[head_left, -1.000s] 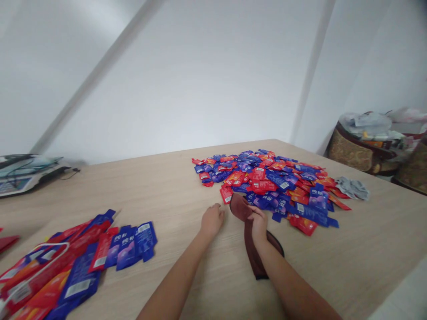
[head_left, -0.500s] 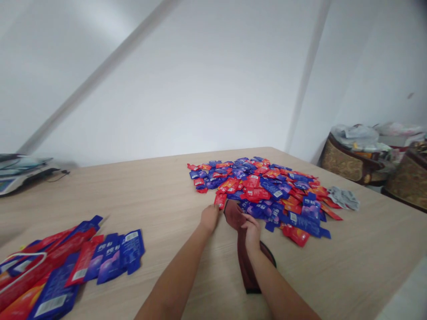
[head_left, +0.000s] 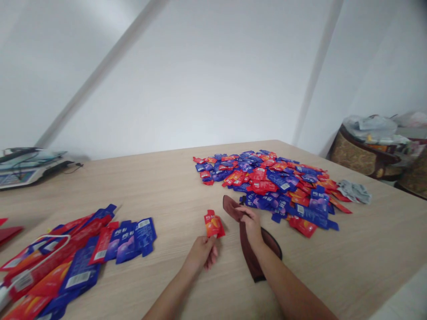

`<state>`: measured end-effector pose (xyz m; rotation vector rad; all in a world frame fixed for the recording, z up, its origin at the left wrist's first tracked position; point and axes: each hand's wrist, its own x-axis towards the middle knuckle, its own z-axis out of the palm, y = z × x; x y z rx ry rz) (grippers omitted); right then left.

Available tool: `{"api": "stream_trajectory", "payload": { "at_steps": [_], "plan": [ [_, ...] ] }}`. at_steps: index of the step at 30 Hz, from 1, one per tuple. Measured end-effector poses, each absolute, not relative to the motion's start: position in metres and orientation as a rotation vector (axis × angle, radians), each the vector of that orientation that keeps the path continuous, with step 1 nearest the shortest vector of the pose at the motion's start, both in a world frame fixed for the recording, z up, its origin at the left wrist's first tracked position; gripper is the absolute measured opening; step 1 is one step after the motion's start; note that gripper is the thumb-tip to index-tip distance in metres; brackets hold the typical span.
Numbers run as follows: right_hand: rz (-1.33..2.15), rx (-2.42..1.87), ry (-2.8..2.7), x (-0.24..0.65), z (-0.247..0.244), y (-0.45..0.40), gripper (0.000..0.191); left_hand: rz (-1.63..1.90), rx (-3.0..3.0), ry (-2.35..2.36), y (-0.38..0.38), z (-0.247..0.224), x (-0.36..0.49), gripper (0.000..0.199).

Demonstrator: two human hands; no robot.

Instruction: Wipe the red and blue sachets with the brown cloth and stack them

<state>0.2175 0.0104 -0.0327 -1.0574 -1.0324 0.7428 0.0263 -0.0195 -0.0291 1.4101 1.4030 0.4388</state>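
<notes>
My left hand (head_left: 201,252) pinches the lower edge of a small red and orange packet (head_left: 213,223), held with its printed side up just above the table. My right hand (head_left: 252,226) is closed on the upper part of a brown fabric band (head_left: 248,253) with black edging. The band's lower end trails onto the table, and my right forearm partly covers its curved side. Behind the right hand spreads a large heap of red and blue packets (head_left: 260,174). Farther left, several blue packets (head_left: 125,242) lie overlapping beside larger red and blue ones.
At the far left stands a flat white device (head_left: 30,175) with things on top and a cable. A grey cloth (head_left: 353,191) lies at the heap's right end. White wall backs the table (head_left: 160,178). Patterned chairs (head_left: 353,153) with plastic bags stand beyond its right edge.
My left hand has drawn a red packet away from the heap toward me and turned it. My right hand still holds the brown band. The view has shifted slightly left.
</notes>
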Motion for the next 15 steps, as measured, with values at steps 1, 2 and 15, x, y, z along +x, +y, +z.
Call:
{"api": "stream_trajectory", "payload": {
  "at_steps": [1, 2, 15],
  "plan": [
    [0.728, -1.05, -1.078, 0.215, -0.033, 0.009, 0.031, 0.469, 1.561, 1.47, -0.028, -0.024, 0.022, 0.05],
    [0.71, -1.042, -1.121, 0.212, -0.034, 0.008, 0.031, 0.53, 1.757, 1.545, -0.036, -0.017, 0.02, 0.048],
    [0.66, -0.919, -1.759, 0.184, -0.022, -0.016, 0.048, 0.663, 2.896, 1.548, -0.07, -0.068, 0.041, 0.047]
  ]
}}
